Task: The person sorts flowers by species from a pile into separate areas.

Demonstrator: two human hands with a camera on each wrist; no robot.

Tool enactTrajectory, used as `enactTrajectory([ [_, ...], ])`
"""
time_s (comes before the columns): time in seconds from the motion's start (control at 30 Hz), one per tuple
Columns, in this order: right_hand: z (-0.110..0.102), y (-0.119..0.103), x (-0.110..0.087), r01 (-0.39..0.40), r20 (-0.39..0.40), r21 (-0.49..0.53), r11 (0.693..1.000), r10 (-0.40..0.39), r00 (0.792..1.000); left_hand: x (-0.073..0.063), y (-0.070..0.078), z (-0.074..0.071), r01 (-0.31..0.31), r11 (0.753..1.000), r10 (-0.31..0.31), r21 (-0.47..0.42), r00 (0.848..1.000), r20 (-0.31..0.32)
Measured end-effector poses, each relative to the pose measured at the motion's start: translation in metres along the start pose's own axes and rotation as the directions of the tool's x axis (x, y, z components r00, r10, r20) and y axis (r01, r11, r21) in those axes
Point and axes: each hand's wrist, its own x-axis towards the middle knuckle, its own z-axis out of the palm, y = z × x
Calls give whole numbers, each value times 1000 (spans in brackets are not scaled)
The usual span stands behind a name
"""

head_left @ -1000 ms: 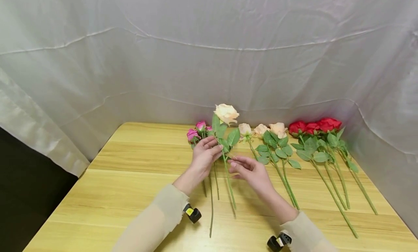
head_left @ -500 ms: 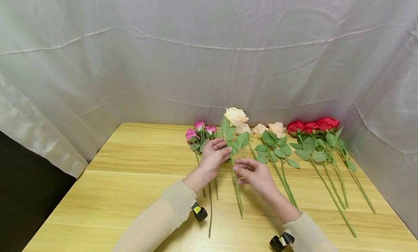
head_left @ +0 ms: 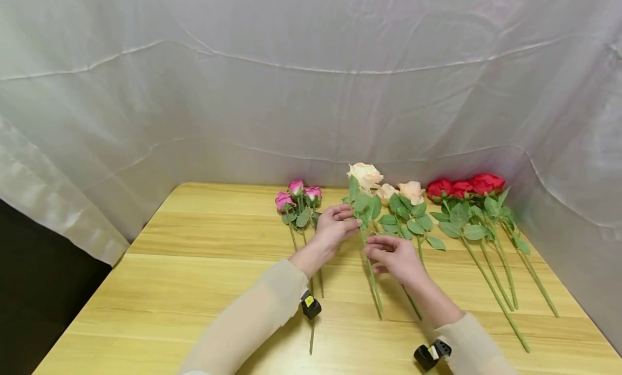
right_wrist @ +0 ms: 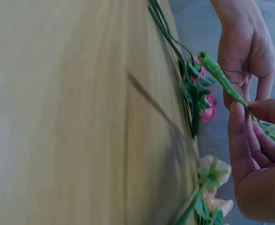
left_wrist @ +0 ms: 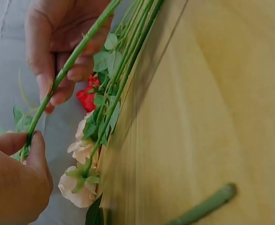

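A cream rose [head_left: 365, 175] is held above the table, its green stem [left_wrist: 74, 56] slanting down toward the front. My left hand [head_left: 335, 229] pinches that stem just below the leaves, between thumb and fingertip. Lower down, my right hand [head_left: 396, 259] pinches the same stem between thumb and finger; the right wrist view shows the stem's cut end [right_wrist: 205, 58] sticking out past the grip. Just behind and right of the held rose lie paler peach roses [head_left: 412, 192], partly covered by it and by my right hand.
Pink roses [head_left: 296, 194] lie left of my left hand, stems toward the front. Red roses [head_left: 487, 184] with long stems lie at the right side of the wooden table [head_left: 194, 288]. Grey cloth [head_left: 311, 105] hangs behind the table's back edge.
Both hands have moved right with the cream rose, from beside the pink roses to over the peach ones. My right hand has come onto the stem. The lying roses stay put.
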Motion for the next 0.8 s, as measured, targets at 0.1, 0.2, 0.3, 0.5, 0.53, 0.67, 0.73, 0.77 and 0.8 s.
enactTrajectory([
  [0.1, -10, 1, 3, -9, 2, -14, 1000, 9, 1000, 6, -2, 6, 17, 1000, -17, 16, 1000, 21],
  [0.2, -21, 1, 5, -7, 0, -45, 999, 7, 1000, 12, -4, 13, 18, 999, -20, 34, 999, 42],
  [0.3, -32, 2, 7, 4, 3, -92, 996, -4, 1000, 20, -7, 21, 18, 999, -20, 39, 999, 46],
  [0.5, -45, 8, 14, -18, -12, -131, 991, 16, 1000, 32, -13, 40, 24, 998, -25, 50, 1000, 14],
  [0.53, -46, 10, 15, -26, -20, -131, 991, 24, 1000, 33, -14, 42, 27, 998, -28, 56, 1000, 9],
  [0.67, -49, 14, 17, -43, -39, -150, 988, 37, 999, 37, -20, 51, 33, 994, -32, 101, 999, -19],
  [0.73, -50, 16, 18, -45, -48, -168, 985, 38, 998, 40, -22, 54, 35, 991, -30, 129, 999, -37],
  [0.77, -50, 17, 19, -47, -51, -177, 983, 38, 998, 41, -23, 55, 35, 989, -29, 143, 998, -48],
  [0.8, -50, 18, 19, -51, -55, -181, 982, 41, 998, 42, -24, 57, 36, 987, -26, 158, 998, -64],
])
